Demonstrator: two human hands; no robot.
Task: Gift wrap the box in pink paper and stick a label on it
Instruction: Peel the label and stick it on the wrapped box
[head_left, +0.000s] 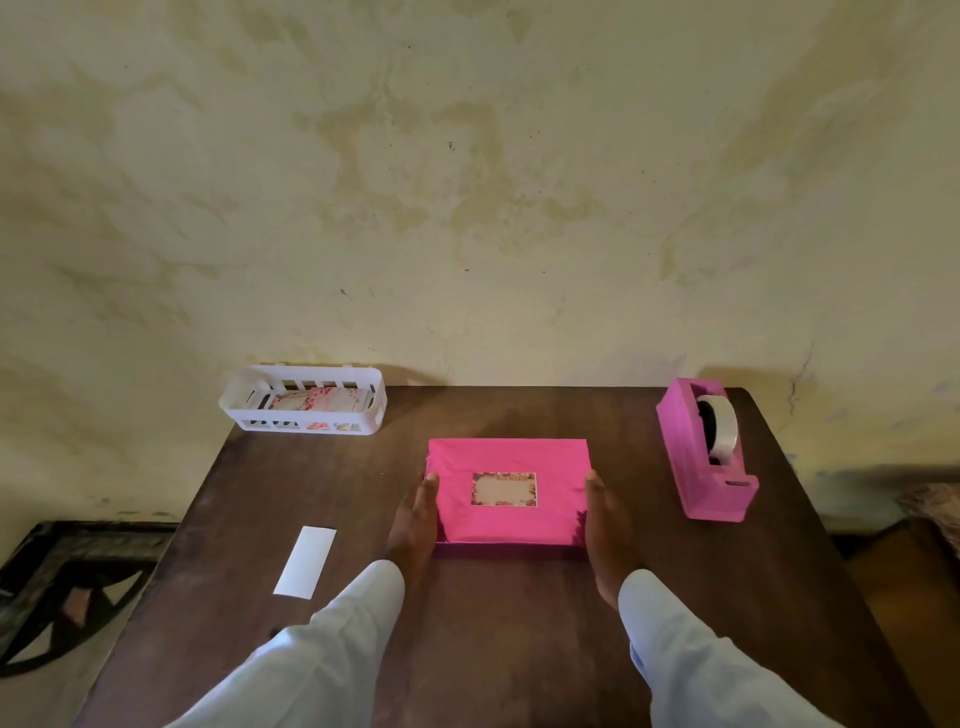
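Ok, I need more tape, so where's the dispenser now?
Head view: the pink tape dispenser stands at the far right of the table, right of the wrapped box.

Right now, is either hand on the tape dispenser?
No, the left hand and right hand rest against the pink-wrapped box's sides, while the tape dispenser stands apart.

A rectangular label (504, 489) with a floral border is stuck on the top face of a box (511, 457) wrapped in pink paper. One short line of dark script runs along the label's upper edge. It is blurred but appears to read "Best Wishes". The cream middle of the label carries no writing. Flowered cards (311, 401) lie in a white basket (376, 410); any writing on them is too small to tell.
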